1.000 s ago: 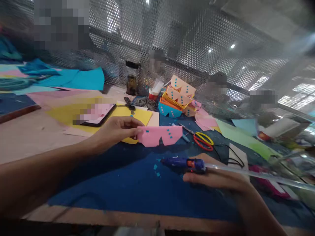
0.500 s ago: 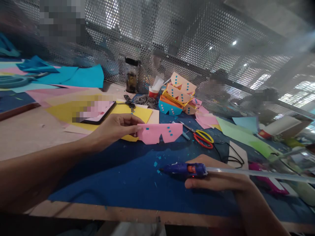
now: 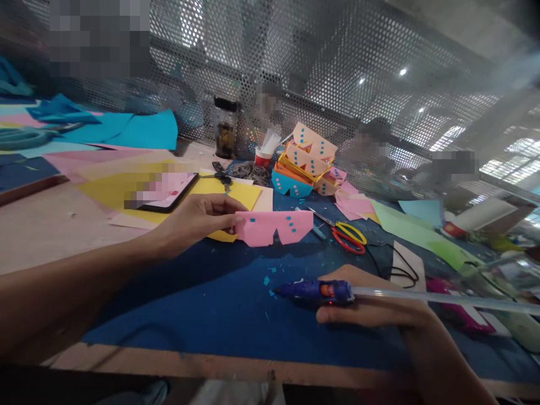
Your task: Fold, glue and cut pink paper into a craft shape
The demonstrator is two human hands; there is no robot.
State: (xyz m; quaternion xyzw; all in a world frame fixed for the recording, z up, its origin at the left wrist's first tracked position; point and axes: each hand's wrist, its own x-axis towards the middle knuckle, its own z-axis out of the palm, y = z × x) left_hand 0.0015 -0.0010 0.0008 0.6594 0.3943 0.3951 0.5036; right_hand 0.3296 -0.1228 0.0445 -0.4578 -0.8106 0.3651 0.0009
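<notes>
My left hand (image 3: 198, 220) pinches the left end of a pink paper cutout (image 3: 265, 228), which has a notch in its lower edge. One small blue square shows on its left side and several on its right. Lower right, my right hand (image 3: 363, 301) is wrapped round a blue glue gun (image 3: 314, 289), its nozzle pointing left. A long clear glue stick (image 3: 405, 295) runs out of its back. Tiny blue paper squares (image 3: 267, 280) lie by the nozzle. Behind the gun are scissors (image 3: 349, 236) with red and yellow handles.
Finished-looking notched cutouts (image 3: 306, 160) are stacked at the back, beside a red-and-white cup (image 3: 264, 157) and a jar (image 3: 225, 128). A phone (image 3: 169, 194) rests on yellow paper at left. A black cord (image 3: 399, 264) and a magenta object (image 3: 458, 309) lie to the right.
</notes>
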